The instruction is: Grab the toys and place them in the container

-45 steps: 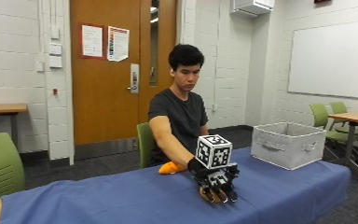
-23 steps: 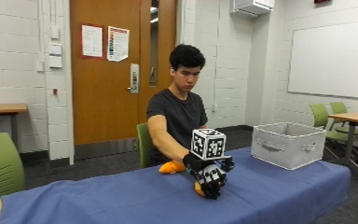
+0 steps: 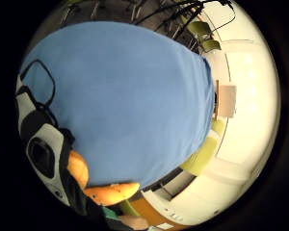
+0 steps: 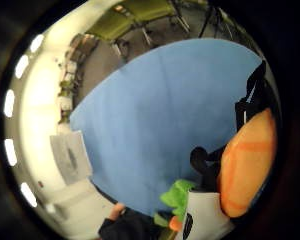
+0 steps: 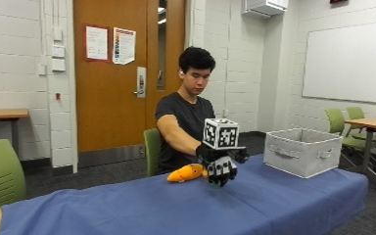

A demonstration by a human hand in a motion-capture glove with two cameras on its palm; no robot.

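your gloved right hand [image 5: 221,169] is lifted clear of the blue tablecloth [image 5: 175,205] with its fingers curled round an orange toy [image 4: 246,162], which sits against the palm, seemingly so you can carry it over to the grey fabric container [image 5: 303,151] standing near the far end of the table, well apart from the hand. i count two toys: the one you hold, and a second orange toy [image 5: 186,173] lying on the cloth just beside your forearm, plus the one container; whether anything is in it, i can't tell.
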